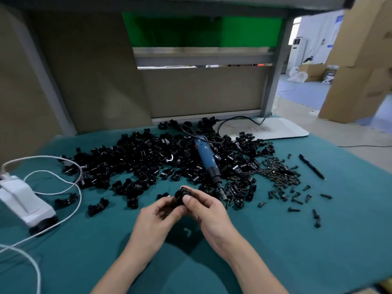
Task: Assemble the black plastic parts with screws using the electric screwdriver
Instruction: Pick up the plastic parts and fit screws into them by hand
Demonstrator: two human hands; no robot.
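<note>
Both hands, left [158, 211] and right [206, 205], gripped black parts [180, 197], mating them; next likely needs a screw [262, 203] and the far screwdriver [206, 161].

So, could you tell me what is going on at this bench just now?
A person is holding a black plastic part between the left hand and right hand, just above the teal mat. The blue electric screwdriver lies unheld on the heap of black parts, with the loose screws piled to its right. No screw is being driven yet.
</note>
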